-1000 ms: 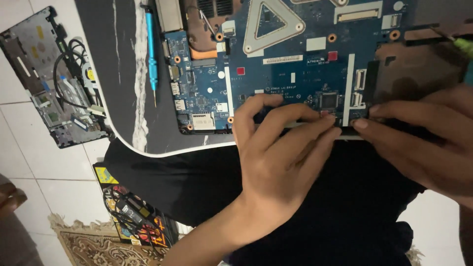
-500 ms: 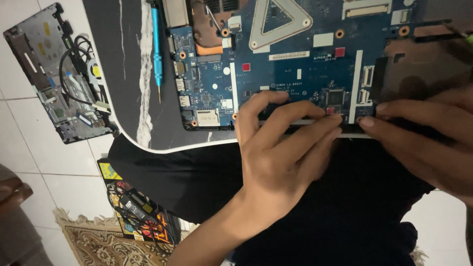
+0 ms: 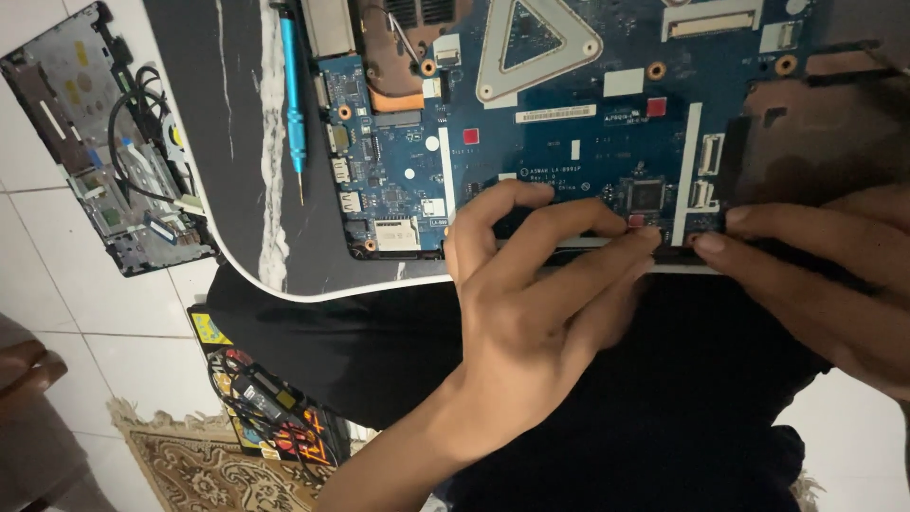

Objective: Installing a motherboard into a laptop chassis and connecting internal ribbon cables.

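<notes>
**Two hands on the near edge of a blue circuit board**

A big blue circuit board (image 3: pixel 569 123) lies flat on a dark table (image 3: pixel 237 142) with a white edge. The left hand (image 3: pixel 531 313) rests at the near edge of the board. Its fingers (image 3: pixel 569 223) are spread and bent, with the tips pressing down on the board's edge. Its grip is not closed around anything. The right hand (image 3: pixel 825 284) comes in from the right side. Its fingertips touch the same edge, just beside the left fingertips. I cannot tell if its grip holds anything.

A blue screwdriver (image 3: pixel 292 85) lies on the table, left of the board. On the white floor, further left, sits an open laptop part (image 3: pixel 104 152) with black wires.
</notes>
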